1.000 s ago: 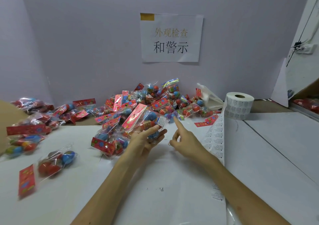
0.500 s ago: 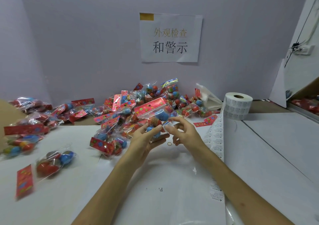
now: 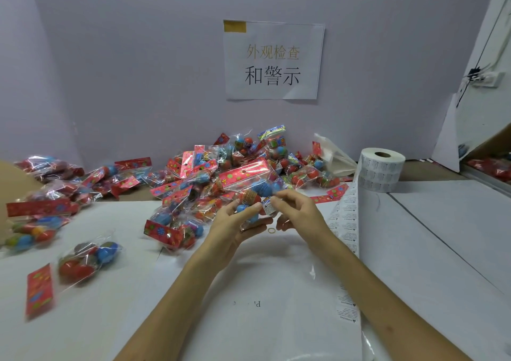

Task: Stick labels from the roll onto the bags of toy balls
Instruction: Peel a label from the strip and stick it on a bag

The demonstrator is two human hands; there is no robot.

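My left hand (image 3: 235,226) holds a clear bag of toy balls (image 3: 250,185) with a red patterned header, lifted above the table's middle. A small white label (image 3: 268,207) sits on the bag's lower right corner. My right hand (image 3: 297,212) presses its thumb and fingers against that label. The label roll (image 3: 380,168) stands at the back right, and its backing strip (image 3: 347,222) trails toward me along the table.
A big pile of bagged balls (image 3: 221,172) lies against the back wall. More bags (image 3: 88,258) are spread at the left. A small rubber band (image 3: 271,230) lies under my hands. A paper sign (image 3: 272,60) hangs on the wall.
My left hand has raised and turned the bag so its header lies level. My right hand came in from pointing at the pile and closed on the label at the bag's corner.
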